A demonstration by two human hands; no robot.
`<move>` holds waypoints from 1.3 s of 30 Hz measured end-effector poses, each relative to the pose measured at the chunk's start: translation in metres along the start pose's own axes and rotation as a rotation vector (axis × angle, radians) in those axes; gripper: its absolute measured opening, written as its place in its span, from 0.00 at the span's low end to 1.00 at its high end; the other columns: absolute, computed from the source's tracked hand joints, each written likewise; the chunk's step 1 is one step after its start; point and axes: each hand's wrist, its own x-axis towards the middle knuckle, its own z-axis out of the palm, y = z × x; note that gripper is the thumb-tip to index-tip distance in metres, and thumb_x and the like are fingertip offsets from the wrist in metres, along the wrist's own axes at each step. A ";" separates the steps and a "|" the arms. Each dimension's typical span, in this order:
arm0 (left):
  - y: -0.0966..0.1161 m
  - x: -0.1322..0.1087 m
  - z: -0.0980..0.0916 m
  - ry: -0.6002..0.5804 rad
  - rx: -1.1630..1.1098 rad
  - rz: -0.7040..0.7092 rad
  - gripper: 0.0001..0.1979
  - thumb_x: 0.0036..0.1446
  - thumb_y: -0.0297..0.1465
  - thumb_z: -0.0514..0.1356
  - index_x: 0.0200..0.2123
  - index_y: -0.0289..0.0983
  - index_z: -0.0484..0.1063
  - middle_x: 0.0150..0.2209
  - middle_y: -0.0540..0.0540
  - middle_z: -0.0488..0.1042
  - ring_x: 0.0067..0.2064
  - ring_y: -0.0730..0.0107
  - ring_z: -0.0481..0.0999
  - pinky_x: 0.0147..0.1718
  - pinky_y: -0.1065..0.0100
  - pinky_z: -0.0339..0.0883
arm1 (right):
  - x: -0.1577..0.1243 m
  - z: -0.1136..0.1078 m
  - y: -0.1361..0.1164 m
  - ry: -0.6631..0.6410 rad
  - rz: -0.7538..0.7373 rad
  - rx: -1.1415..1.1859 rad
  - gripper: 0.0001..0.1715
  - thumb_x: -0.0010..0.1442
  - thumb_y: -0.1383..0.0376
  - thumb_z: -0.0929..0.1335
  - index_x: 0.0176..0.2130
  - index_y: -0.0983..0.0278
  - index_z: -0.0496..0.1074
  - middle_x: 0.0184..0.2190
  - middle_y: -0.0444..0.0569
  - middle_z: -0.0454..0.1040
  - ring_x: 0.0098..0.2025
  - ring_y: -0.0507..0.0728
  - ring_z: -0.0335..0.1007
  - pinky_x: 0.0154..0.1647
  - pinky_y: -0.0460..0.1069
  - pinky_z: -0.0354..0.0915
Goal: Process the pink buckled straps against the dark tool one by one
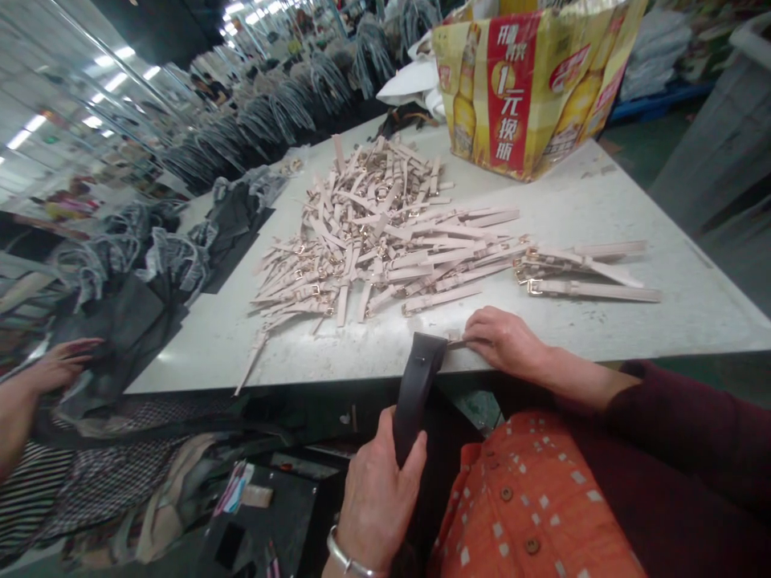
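Observation:
My left hand [379,490], with a silver bangle at the wrist, is wrapped round a dark handheld tool [415,393] shaped like a hair clipper, its broad head tilted up at the table's front edge. Beside that head, my right hand [506,341] pinches a thin pale strap [456,343], mostly hidden by the fingers and the tool. Behind both hands spreads a large pile of beige buckle straps [385,233] with gold buckles. A smaller group of such straps [587,269] lies apart on the right.
A yellow and red beer carton [530,88] stands at the back of the white table [680,313]. Dark fabric pieces [114,321] lie at the left, where another person's hand [60,365] reaches in. Below the edge is a black surface [283,514] with small items.

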 end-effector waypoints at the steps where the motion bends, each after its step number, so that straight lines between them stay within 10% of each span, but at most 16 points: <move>1: 0.001 -0.001 0.002 -0.010 0.005 0.002 0.13 0.58 0.38 0.49 0.44 0.41 0.62 0.28 0.49 0.74 0.30 0.67 0.75 0.27 0.72 0.57 | 0.000 0.000 -0.001 0.005 -0.007 0.006 0.07 0.57 0.69 0.64 0.31 0.64 0.72 0.33 0.50 0.69 0.38 0.55 0.62 0.39 0.49 0.58; 16: 0.026 0.004 0.007 0.003 0.175 0.081 0.12 0.59 0.36 0.47 0.44 0.39 0.59 0.30 0.47 0.75 0.31 0.65 0.76 0.27 0.70 0.58 | -0.003 0.003 -0.010 0.020 0.155 0.006 0.08 0.51 0.70 0.64 0.35 0.64 0.63 0.31 0.48 0.66 0.33 0.55 0.58 0.34 0.48 0.55; 39: 0.003 0.001 0.000 -0.066 0.016 0.011 0.10 0.58 0.36 0.49 0.41 0.39 0.62 0.30 0.48 0.73 0.31 0.68 0.74 0.29 0.72 0.58 | 0.016 0.007 -0.012 -0.163 0.133 -0.111 0.07 0.57 0.63 0.65 0.32 0.61 0.73 0.29 0.48 0.69 0.35 0.56 0.62 0.34 0.49 0.52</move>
